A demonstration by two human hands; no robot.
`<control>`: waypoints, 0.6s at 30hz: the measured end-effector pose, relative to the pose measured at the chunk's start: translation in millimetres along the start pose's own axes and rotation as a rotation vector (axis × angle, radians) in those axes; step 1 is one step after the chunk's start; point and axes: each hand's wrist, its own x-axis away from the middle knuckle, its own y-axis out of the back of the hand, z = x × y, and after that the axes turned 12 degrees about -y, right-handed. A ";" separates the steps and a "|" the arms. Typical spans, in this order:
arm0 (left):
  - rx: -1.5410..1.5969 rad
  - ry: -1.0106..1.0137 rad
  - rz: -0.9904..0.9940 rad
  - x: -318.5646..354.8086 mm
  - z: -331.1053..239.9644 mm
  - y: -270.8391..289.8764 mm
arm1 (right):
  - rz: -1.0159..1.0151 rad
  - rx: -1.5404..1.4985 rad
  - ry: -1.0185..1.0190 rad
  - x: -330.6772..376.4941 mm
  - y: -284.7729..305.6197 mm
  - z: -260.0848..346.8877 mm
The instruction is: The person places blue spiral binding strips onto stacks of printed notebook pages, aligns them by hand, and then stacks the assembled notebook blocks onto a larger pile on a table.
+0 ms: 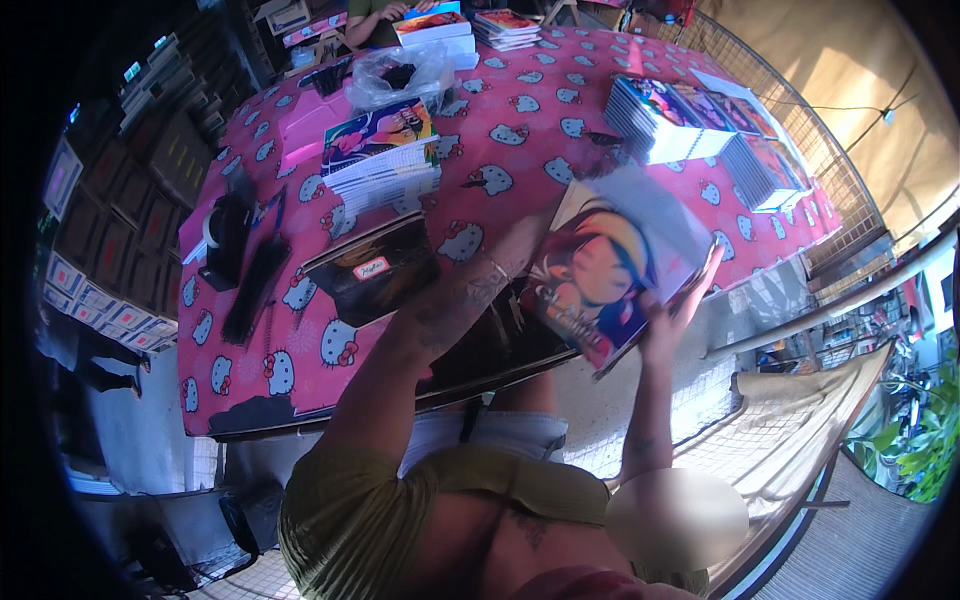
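A booklet with a colourful cartoon cover is tilted up over the table's near edge. My right hand grips its right side, with the thumb on the cover and the fingers along the edge. Toward the booklet's left side reaches my left hand, whose fingers are hidden behind it. A pale, blurred sheet or page shows beyond the cover. Left of my left forearm, a dark flat panel with a small label lies on the table.
Booklet stacks stand on the pink patterned tablecloth: one left stack, several right stacks. A tape dispenser, a long black object and a clear plastic bag lie leftward. Another person's hand is at the far side.
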 end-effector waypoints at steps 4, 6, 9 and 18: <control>0.045 0.000 0.022 -4.4 -25.0 -16.7 | 0.403 -0.612 -0.643 -107.9 24.4 -30.7; -0.019 -0.057 0.057 9.1 -37.1 -30.5 | 0.518 -0.730 -0.891 -133.0 10.6 -20.2; -0.249 -0.145 -0.110 22.2 -25.9 -30.1 | 0.646 -0.639 -0.932 -151.4 -16.2 -28.3; -0.455 -0.226 -0.421 -2.9 33.9 48.1 | 0.825 -0.098 -0.962 -203.3 -70.1 -106.4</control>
